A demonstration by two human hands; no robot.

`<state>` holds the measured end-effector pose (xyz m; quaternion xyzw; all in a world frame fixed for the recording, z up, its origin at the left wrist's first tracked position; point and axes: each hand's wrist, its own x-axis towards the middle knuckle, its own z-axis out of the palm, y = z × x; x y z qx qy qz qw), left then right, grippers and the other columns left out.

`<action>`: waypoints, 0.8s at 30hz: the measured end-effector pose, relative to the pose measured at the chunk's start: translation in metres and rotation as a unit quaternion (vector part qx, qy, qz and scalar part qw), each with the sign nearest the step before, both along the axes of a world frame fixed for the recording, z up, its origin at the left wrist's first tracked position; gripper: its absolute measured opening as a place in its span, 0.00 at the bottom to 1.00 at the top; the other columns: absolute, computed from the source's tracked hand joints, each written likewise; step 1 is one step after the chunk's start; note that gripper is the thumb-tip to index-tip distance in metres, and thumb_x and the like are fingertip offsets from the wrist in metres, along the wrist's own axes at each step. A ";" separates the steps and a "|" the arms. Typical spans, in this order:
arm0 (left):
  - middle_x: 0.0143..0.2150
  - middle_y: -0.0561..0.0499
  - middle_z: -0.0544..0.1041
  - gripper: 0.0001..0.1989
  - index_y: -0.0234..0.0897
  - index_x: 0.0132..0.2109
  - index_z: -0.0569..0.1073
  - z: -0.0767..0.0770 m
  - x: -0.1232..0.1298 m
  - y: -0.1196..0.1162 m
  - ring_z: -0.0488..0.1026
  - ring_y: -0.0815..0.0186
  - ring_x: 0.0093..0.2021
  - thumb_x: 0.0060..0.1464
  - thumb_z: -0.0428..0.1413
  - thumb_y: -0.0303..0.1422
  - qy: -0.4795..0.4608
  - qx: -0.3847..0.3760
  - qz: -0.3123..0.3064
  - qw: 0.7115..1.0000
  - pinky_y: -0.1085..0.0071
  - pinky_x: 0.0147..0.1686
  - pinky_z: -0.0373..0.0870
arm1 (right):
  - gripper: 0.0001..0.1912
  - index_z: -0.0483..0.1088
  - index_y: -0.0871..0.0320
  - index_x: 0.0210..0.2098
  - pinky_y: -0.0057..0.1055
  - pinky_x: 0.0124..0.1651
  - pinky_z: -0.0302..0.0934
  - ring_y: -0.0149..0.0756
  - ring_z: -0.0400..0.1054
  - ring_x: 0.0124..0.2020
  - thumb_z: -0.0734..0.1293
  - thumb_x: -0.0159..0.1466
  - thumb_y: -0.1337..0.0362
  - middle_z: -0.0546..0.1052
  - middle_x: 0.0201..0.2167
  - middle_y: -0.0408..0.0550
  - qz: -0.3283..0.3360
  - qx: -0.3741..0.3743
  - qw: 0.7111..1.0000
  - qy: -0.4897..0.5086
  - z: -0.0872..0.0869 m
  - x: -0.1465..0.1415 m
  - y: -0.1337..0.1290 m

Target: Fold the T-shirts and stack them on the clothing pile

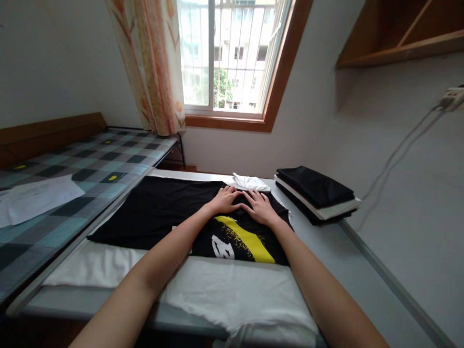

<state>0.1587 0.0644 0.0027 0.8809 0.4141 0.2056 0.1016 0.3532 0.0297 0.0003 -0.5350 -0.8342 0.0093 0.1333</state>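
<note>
A black T-shirt (166, 205) with a yellow stripe and white lettering lies folded lengthwise across the table. My left hand (225, 199) rests flat on its far part, fingers spread. Beside it, my right hand (259, 207) also presses flat on the black cloth, and the fingertips of the two hands nearly meet. Under the black T-shirt spreads a white shirt (232, 285), whose near part hangs over the table's front edge. A bit of white cloth (250, 182) shows just beyond my fingers.
A stack of folded black and white clothes (315, 188) sits on the table (326, 261) at the right, near the wall. On the left is a bed with a checked sheet (145, 150) and papers (39, 198). A curtain (155, 67) hangs by the window.
</note>
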 end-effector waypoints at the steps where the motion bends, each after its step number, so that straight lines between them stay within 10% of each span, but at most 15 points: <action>1: 0.54 0.40 0.69 0.27 0.41 0.58 0.70 -0.001 0.000 0.000 0.64 0.50 0.55 0.56 0.56 0.48 0.010 -0.001 0.018 1.000 0.53 0.57 0.57 | 0.32 0.58 0.55 0.67 0.51 0.68 0.39 0.48 0.46 0.70 0.53 0.69 0.47 0.56 0.69 0.55 -0.016 -0.013 1.000 -0.019 -0.001 0.001 0.001; 10: 0.56 0.40 0.67 0.21 0.42 0.59 0.69 0.000 -0.064 0.020 0.63 0.50 0.58 0.63 0.47 0.43 0.042 -0.013 0.227 0.973 0.53 0.57 0.56 | 0.30 0.60 0.54 0.65 0.56 0.66 0.40 0.49 0.50 0.67 0.51 0.70 0.47 0.60 0.67 0.54 -0.127 -0.017 0.992 -0.016 -0.003 0.018 0.011; 24: 0.55 0.43 0.73 0.17 0.42 0.51 0.75 0.016 -0.211 0.045 0.66 0.50 0.57 0.57 0.48 0.31 0.160 -0.003 0.319 0.934 0.52 0.54 0.56 | 0.21 0.70 0.57 0.56 0.47 0.56 0.49 0.51 0.61 0.54 0.56 0.68 0.59 0.74 0.52 0.58 -0.210 0.082 0.974 0.028 -0.003 0.025 0.016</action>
